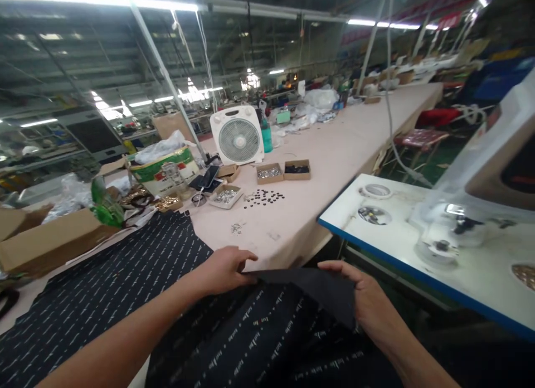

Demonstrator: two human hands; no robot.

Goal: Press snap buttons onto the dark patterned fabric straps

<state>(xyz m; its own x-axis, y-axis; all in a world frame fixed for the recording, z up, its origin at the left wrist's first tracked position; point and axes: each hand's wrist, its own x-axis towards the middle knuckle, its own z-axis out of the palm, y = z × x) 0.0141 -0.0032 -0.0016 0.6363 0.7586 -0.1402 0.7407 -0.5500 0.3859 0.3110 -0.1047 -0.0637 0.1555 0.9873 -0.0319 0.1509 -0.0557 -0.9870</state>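
Observation:
A dark fabric piece (267, 332) printed with rows of small white lettering hangs at the table's near edge, its plain dark underside showing along the folded top. My left hand (228, 270) pinches its upper left edge between thumb and fingers. On the other side, my right hand (355, 287) grips the upper right part, with the thumb hidden behind the cloth. More of the same printed fabric (137, 265) lies spread over the table to the left. Loose black buttons (264, 198) and a few small metal pieces (236, 228) are scattered on the tabletop beyond my hands.
A sewing machine (443, 243) on a white, blue-edged table (397, 237) stands at right. Across the pale table (334, 148) are a box fan (239, 136), small boxes of metal parts (270, 173) and black parts (297, 169), a phone (208, 178) and a cardboard box (58, 240).

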